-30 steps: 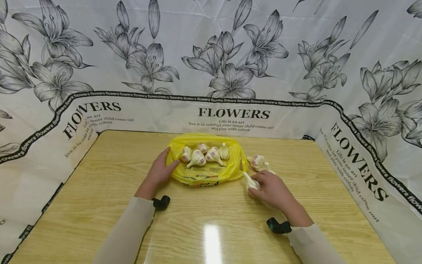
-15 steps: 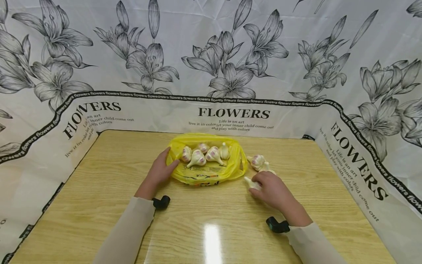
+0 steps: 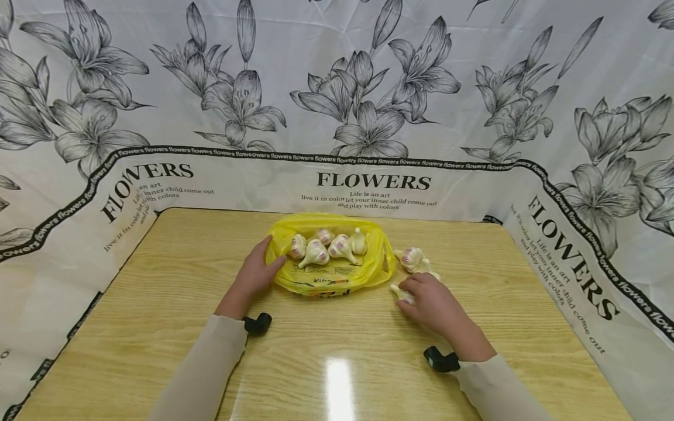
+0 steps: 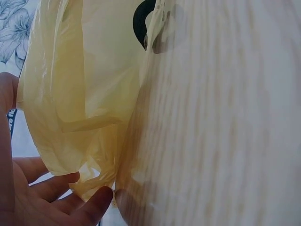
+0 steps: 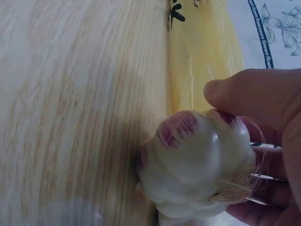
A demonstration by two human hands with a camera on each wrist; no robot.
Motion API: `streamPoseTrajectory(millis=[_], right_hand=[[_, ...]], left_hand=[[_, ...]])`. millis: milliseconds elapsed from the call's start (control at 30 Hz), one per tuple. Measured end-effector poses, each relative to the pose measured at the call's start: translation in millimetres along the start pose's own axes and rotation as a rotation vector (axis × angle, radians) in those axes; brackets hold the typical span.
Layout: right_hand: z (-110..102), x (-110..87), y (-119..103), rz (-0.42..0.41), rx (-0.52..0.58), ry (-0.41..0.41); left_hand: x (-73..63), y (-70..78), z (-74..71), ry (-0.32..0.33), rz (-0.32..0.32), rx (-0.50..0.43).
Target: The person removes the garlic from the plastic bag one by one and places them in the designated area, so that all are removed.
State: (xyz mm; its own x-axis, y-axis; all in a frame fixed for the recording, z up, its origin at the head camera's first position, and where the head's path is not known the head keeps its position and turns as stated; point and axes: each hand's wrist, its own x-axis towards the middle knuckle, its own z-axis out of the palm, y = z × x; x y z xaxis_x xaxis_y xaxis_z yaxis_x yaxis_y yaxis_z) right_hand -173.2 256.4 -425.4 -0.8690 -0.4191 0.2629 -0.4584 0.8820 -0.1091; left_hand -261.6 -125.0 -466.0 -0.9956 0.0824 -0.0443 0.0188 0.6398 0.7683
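Observation:
A yellow plastic bag point(image 3: 379, 257) lies mouth up on the table with several garlic bulbs point(image 3: 315, 254) inside. My left hand point(image 3: 255, 270) holds the bag's left side, the plastic lying between thumb and fingers point(image 4: 51, 187). To the right of the bag, my right hand point(image 3: 430, 301) grips another garlic bulb point(image 5: 197, 157), thumb on one side and fingers behind it. That bulb sits low at the table surface, its stem toward the bag; whether it touches the wood is unclear. Just beyond this hand lie two more bulbs point(image 3: 411, 258), one partly covered by the fingers.
The wood-grain table point(image 3: 200, 234) has a bright reflection point(image 3: 339, 386) near its front. A white flower-printed cloth point(image 3: 253, 187) walls off the back and both sides. Each wrist carries a black camera mount point(image 3: 441, 359).
The bulb in my right hand has tipped slightly, its stem end coming down and away from the bag's right edge. My left hand has stayed in place on the bag.

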Motion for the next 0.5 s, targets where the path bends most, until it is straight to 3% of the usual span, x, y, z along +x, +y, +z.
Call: streamPoseTrajectory(millis=[500], right_hand=[[1.8,3.7,-1.9,-0.009,0.012,0.015]], left_hand=[[-2.5,2.0,-1.9,0.009,0.026,0.006]])
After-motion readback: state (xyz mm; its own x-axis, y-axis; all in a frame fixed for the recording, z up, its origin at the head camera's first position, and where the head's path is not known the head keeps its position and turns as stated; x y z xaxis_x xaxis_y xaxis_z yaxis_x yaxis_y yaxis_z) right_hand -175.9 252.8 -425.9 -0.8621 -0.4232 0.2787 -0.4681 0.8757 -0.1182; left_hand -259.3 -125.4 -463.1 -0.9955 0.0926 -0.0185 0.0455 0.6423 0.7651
